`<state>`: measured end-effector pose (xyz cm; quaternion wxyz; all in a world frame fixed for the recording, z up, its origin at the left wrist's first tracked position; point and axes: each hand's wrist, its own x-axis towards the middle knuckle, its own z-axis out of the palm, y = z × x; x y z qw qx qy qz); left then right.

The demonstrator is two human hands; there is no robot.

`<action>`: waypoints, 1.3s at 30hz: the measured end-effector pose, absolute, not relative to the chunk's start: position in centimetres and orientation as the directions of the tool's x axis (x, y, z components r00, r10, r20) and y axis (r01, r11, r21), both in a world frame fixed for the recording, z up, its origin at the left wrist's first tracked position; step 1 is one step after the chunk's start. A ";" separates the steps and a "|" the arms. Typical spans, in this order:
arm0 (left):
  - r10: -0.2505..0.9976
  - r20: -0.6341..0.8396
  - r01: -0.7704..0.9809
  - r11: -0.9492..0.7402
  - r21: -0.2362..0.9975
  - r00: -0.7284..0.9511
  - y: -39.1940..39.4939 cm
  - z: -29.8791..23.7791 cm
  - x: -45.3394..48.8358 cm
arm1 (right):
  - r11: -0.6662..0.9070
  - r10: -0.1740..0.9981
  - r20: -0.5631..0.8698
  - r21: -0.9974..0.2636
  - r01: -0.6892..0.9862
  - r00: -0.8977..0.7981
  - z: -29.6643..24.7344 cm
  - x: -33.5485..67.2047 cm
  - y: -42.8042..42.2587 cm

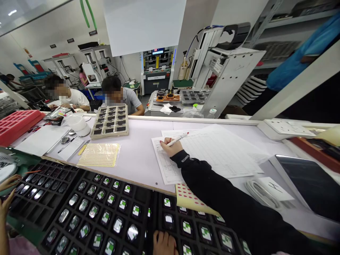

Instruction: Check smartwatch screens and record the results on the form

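Observation:
My right hand [171, 146], in a black sleeve, is closed around a white pen [181, 137] with a red end. It rests on a printed form sheet [166, 168] at the left side of several spread papers [220, 152]. My left hand [165, 243] shows only in part at the bottom edge. Its fingers lie on a black tray [156, 216], among watch-like devices with green-and-white screens [186, 226]. Under my right forearm lies a yellow sheet with red arrow stickers [190, 196].
A second black tray [140, 193] holds more devices. On the white table stand a clear-lidded case [109, 120], a sticker sheet [99, 154], a white cable [261, 194] and a dark tablet [308, 184]. Another person's hands [7, 189] are at far left; co-workers sit beyond the table.

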<state>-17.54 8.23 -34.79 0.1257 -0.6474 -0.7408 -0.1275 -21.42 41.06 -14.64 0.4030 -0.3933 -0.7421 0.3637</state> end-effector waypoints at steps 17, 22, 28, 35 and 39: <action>0.932 0.351 0.996 0.070 0.055 -0.085 8.2 -34.8 -17.5 | 0.434 0.867 0.274 -0.825 0.362 -0.415 -14.1 -21.6 40.7; 0.933 0.341 0.993 0.093 0.074 -0.112 8.1 -34.7 -17.4 | 0.458 0.856 0.279 -0.800 0.387 -0.436 -14.1 -21.8 40.7; 0.932 0.336 0.991 0.124 0.056 -0.136 8.3 -34.1 -17.2 | 0.446 0.863 0.282 -0.816 0.368 -0.420 -14.2 -21.8 40.6; 0.942 0.309 0.990 0.113 0.083 -0.133 8.2 -34.4 -17.2 | 0.450 0.862 0.281 -0.807 0.382 -0.422 -14.1 -21.8 40.5; 0.945 0.304 0.991 0.090 0.102 -0.117 8.1 -34.9 -17.3 | 0.458 0.857 0.284 -0.803 0.382 -0.430 -14.1 -21.8 40.6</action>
